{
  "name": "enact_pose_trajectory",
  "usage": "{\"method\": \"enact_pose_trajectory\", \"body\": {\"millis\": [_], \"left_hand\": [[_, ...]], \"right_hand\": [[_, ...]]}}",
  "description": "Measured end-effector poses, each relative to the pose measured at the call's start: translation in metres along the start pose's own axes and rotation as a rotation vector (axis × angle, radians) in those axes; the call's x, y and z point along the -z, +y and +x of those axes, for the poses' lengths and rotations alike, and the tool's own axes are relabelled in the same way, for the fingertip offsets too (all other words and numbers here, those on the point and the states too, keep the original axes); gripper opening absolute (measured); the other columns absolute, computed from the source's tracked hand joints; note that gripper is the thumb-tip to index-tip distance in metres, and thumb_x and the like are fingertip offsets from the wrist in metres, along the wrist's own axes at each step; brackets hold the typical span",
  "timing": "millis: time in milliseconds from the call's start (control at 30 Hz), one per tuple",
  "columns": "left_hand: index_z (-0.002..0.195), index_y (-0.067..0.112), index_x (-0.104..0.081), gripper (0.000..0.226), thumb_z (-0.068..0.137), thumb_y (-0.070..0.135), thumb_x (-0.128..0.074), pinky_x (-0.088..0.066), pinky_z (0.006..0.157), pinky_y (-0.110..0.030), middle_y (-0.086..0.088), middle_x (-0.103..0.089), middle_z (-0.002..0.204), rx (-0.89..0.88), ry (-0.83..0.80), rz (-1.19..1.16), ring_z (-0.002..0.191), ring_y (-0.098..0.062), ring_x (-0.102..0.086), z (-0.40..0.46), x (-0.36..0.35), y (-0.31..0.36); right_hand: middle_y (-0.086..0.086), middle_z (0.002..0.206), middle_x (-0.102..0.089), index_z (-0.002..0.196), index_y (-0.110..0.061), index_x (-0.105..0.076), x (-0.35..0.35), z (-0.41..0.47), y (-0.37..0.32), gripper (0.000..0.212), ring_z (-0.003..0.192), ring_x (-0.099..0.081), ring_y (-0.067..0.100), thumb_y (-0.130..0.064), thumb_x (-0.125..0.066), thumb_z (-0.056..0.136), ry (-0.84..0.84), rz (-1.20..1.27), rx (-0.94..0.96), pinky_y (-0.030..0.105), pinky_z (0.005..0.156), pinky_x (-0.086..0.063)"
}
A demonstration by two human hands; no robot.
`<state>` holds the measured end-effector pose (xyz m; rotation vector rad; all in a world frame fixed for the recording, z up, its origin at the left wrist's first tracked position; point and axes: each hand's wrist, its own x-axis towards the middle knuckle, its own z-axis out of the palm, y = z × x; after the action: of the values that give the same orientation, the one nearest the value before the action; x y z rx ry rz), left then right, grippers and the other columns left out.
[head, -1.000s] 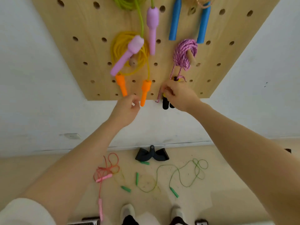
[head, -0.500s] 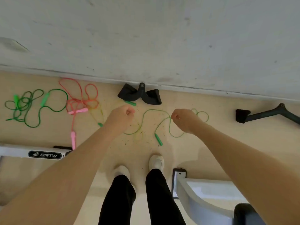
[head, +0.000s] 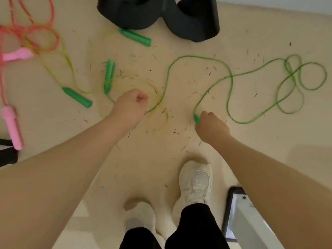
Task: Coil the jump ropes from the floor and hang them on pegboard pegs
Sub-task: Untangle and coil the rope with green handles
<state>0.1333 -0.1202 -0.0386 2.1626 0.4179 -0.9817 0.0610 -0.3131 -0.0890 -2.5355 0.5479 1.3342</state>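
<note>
Reaching: both arms stretch down to the floor (head: 251,150), where the green jump rope (head: 231,81) lies sprawled in front of the person's white shoes (head: 195,180).
Right hand: the right hand (head: 212,126) is curled over one green handle (head: 197,119) of that rope; only the handle's tip shows past the knuckles, so it reads as a grip.
Left hand: the left hand (head: 130,106) is balled into a fist right where the green cord runs under it. Whether the cord is actually pinched inside cannot be told.
Rope position: from the right hand's handle the cord climbs, arcs left toward the left fist, and also trails off right into several loose loops (head: 294,83), well apart from both hands.
Tangle risk: a yellow rope (head: 158,112) with green handles (head: 77,97) crosses the green cord just beside the left fist. Lifting now would likely drag both up together.
Snag risk: the far loops overlap one another, so a quick pull could tighten them into a knot rather than a clean coil.
Other clutter: a pink rope (head: 12,126) lies far left, a black bracket (head: 161,15) up top; neither touches the green cord.
</note>
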Motion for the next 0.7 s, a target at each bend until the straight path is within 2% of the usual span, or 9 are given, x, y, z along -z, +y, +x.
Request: {"method": "enact_pose_trajectory", "body": {"millis": [67, 167, 267, 367, 467, 533, 567, 633, 700], "left_hand": [[0.100, 0.018, -0.054, 0.017, 0.094, 0.011, -0.039, -0.049, 0.082, -0.036, -0.002, -0.060, 0.102, -0.014, -0.007, 0.001, 0.084, -0.019, -0.060, 0.017, -0.015, -0.016], [0.099, 0.017, -0.055, 0.017, 0.093, 0.012, -0.040, -0.049, 0.082, -0.036, -0.002, -0.061, 0.100, -0.011, -0.031, 0.003, 0.080, -0.018, -0.060, 0.025, -0.029, -0.033], [0.100, 0.017, -0.057, 0.017, 0.094, 0.013, -0.041, -0.049, 0.079, -0.034, -0.002, -0.061, 0.100, 0.030, -0.065, -0.040, 0.074, -0.013, -0.060, 0.009, -0.029, -0.038], [0.104, 0.015, -0.058, 0.020, 0.097, 0.021, -0.040, -0.046, 0.082, -0.032, -0.002, -0.064, 0.103, 0.042, -0.138, -0.059, 0.083, -0.015, -0.059, -0.024, -0.015, -0.020], [0.113, 0.012, -0.061, 0.044, 0.098, 0.041, -0.032, -0.043, 0.096, -0.035, -0.001, -0.065, 0.108, 0.026, -0.230, -0.116, 0.099, -0.016, -0.058, -0.061, 0.014, 0.027], [0.108, 0.009, -0.065, 0.064, 0.093, 0.058, -0.027, -0.042, 0.100, -0.041, -0.005, -0.067, 0.105, 0.054, -0.257, -0.149, 0.100, -0.021, -0.060, -0.083, 0.043, 0.066], [0.107, 0.010, -0.066, 0.070, 0.088, 0.066, -0.027, -0.044, 0.097, -0.040, -0.007, -0.068, 0.101, 0.081, -0.277, -0.168, 0.094, -0.022, -0.062, -0.096, 0.058, 0.086], [0.101, 0.016, -0.068, 0.070, 0.080, 0.073, -0.033, -0.047, 0.078, -0.036, -0.007, -0.065, 0.091, 0.078, -0.350, -0.137, 0.074, -0.021, -0.059, -0.129, 0.092, 0.125], [0.090, 0.018, -0.068, 0.041, 0.088, 0.054, -0.047, -0.048, 0.068, -0.038, -0.003, -0.066, 0.083, -0.104, -0.313, -0.120, 0.071, -0.021, -0.059, -0.167, 0.119, 0.160]], "right_hand": [[0.006, 0.098, -0.050, 0.116, -0.010, -0.038, -0.020, 0.020, 0.001, 0.027, 0.075, -0.047, 0.022, -0.020, -0.047, 0.092, 0.054, -0.030, -0.006, 0.029, 0.051, -0.033], [0.002, 0.075, -0.045, 0.110, -0.010, -0.038, -0.039, 0.033, 0.001, 0.026, 0.058, -0.044, 0.017, -0.007, -0.050, 0.087, 0.131, 0.001, -0.015, 0.027, 0.044, -0.029], [0.005, 0.082, -0.049, 0.102, -0.010, -0.044, -0.032, 0.018, -0.002, 0.018, 0.064, -0.047, 0.020, -0.005, -0.050, 0.085, 0.044, 0.324, 0.015, 0.031, 0.052, -0.040], [0.005, 0.093, -0.053, 0.096, -0.015, -0.049, 0.002, -0.030, -0.018, 0.015, 0.069, -0.053, 0.023, -0.006, -0.054, 0.085, -0.039, 0.522, 0.184, 0.030, 0.054, -0.045], [0.002, 0.096, -0.055, 0.097, -0.018, -0.055, 0.062, -0.088, -0.045, 0.015, 0.068, -0.050, 0.015, -0.009, -0.057, 0.085, -0.091, 0.478, 0.397, 0.022, 0.056, -0.042], [0.004, 0.103, -0.058, 0.103, -0.014, -0.058, 0.111, -0.129, -0.066, 0.017, 0.077, -0.052, 0.016, -0.011, -0.056, 0.087, -0.093, 0.386, 0.520, 0.024, 0.064, -0.041], [0.004, 0.105, -0.059, 0.105, -0.012, -0.058, 0.135, -0.150, -0.075, 0.018, 0.083, -0.053, 0.018, -0.012, -0.055, 0.087, -0.090, 0.335, 0.578, 0.026, 0.070, -0.042], [0.002, 0.109, -0.057, 0.107, -0.011, -0.062, 0.177, -0.197, -0.091, 0.020, 0.095, -0.051, 0.018, -0.014, -0.055, 0.088, -0.089, 0.202, 0.712, 0.024, 0.079, -0.039], [0.004, 0.114, -0.059, 0.112, -0.011, -0.062, 0.210, -0.244, -0.102, 0.025, 0.103, -0.050, 0.018, -0.015, -0.054, 0.089, -0.069, 0.072, 0.808, 0.024, 0.087, -0.037]]}}
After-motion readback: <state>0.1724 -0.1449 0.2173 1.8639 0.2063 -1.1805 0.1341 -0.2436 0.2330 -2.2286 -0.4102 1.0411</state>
